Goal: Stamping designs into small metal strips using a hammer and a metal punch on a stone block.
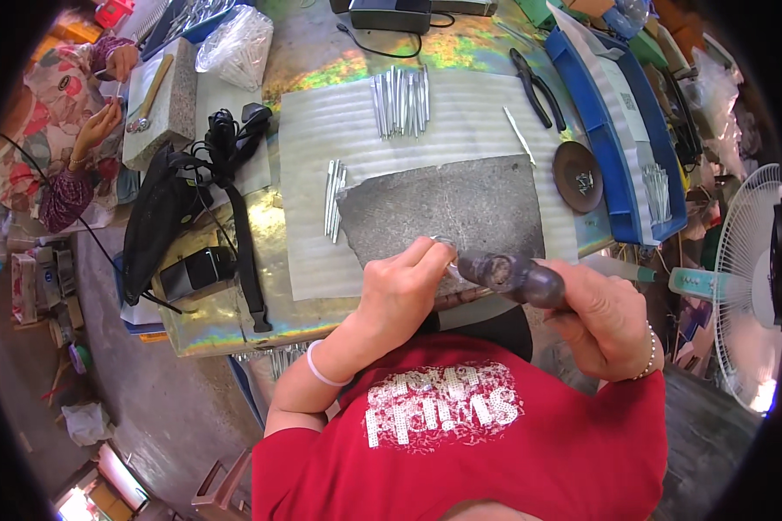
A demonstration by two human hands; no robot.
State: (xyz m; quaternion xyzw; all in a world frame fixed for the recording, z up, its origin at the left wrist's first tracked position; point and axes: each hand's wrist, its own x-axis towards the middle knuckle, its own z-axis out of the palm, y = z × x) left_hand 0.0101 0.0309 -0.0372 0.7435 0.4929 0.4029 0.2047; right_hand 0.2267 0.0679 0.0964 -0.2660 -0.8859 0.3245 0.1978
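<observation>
My left hand point(401, 285) is closed at the near edge of a dark grey stone slab point(443, 204). Its fingers pinch a small silvery metal piece, mostly hidden by the fingers and the hammer. My right hand point(613, 317) is wrapped round a hammer, whose dark rounded head point(530, 280) is just right of my left fingertips. I cannot tell whether the head touches the metal piece. Beyond the slab lies a bundle of slim silvery rods point(400, 102). A smaller group of rods point(333, 201) is by the slab's left edge, and a single rod point(520, 135) lies to its far right.
White foam sheeting point(308, 130) lies under the slab. Pliers point(537, 87), a brown dish point(577, 176) and a blue tray point(615, 195) stand right. A black bag point(161, 204) with straps lies left. A co-worker's hands point(104, 122) are beside a stone block point(181, 104). A fan point(747, 278) stands right.
</observation>
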